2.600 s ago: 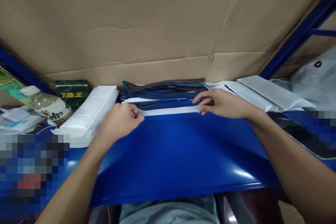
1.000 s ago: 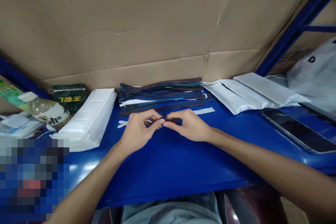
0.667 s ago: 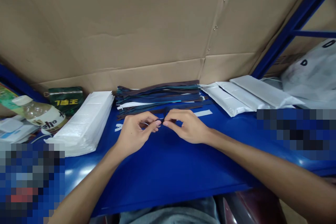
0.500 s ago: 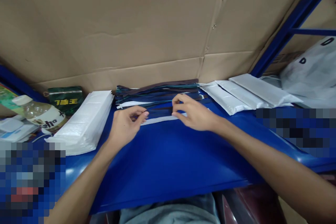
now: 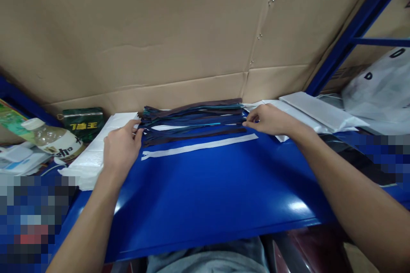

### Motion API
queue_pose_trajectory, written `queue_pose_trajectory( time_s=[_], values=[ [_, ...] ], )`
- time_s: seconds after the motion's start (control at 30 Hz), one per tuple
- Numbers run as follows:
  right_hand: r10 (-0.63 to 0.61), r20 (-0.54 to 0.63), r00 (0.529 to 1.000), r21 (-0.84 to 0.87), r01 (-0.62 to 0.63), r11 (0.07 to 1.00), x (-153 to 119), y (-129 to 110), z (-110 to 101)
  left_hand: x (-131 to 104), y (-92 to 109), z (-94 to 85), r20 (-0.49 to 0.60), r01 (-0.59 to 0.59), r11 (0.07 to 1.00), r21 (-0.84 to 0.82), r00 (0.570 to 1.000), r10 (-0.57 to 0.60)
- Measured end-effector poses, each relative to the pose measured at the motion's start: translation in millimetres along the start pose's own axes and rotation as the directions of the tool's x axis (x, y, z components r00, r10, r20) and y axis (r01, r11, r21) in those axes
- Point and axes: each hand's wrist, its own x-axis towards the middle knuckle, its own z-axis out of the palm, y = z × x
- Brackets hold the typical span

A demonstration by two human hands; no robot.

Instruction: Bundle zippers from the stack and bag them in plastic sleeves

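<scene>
Dark blue and brown zippers (image 5: 192, 115) lie in a loose heap at the back of the blue table. My left hand (image 5: 121, 147) is at their left ends, thumb and forefinger closing around the end of a dark blue zipper. At the opposite end, my right hand (image 5: 270, 119) pinches a dark blue zipper between thumb and fingers. In front of the heap a single white zipper (image 5: 201, 145) lies flat, its forked end to the left. Neither hand touches it. The fingertips partly hide the zipper ends.
White padded envelopes (image 5: 102, 140) are stacked on the left, beside a bottle (image 5: 53, 138) and a dark green pouch (image 5: 83, 121). More white packets (image 5: 320, 111) lie on the right. A cardboard wall (image 5: 179, 34) rises behind the table (image 5: 198, 200).
My hands have moved apart, from above the white zipper to the two ends of the heap. A brown zipper now lies at the heap's front edge, and the white zipper is fully uncovered.
</scene>
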Motion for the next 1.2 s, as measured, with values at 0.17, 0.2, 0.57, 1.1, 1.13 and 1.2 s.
queue_pose_trajectory(
  time_s=[0.17, 0.2, 0.57, 1.1, 1.13, 1.2],
  values=[
    [-0.128, 0.082, 0.988, 0.175, 0.112, 0.978, 2, -33, 23, -14, 29, 2.8, -0.132, -0.036, 0.999, -0.027, 0.991, 0.033],
    [-0.153, 0.061, 0.986, 0.238, 0.135, 0.962, 1, -42, 30, -17, 37, 4.5, -0.115, -0.088, 0.993, -0.076, 0.990, 0.079],
    [-0.276, -0.037, 0.960, 0.560, 0.249, 0.790, -21, -128, 82, -51, 78, 33.7, 0.235, -0.488, 0.817, -0.307, 0.793, 0.562],
    [-0.182, -0.013, 0.983, 0.439, 0.169, 0.882, -21, -123, 53, -42, 78, 18.2, 0.121, -0.365, 0.893, -0.262, 0.906, 0.406],
    [-0.161, -0.004, 0.987, 0.409, 0.149, 0.900, -21, -118, 45, -37, 73, 14.4, 0.125, -0.337, 0.910, -0.241, 0.919, 0.374],
    [-0.112, 0.035, 0.993, 0.344, 0.093, 0.934, -20, -103, 28, -27, 58, 7.5, 0.137, -0.278, 0.944, -0.178, 0.943, 0.303]
  ],
)
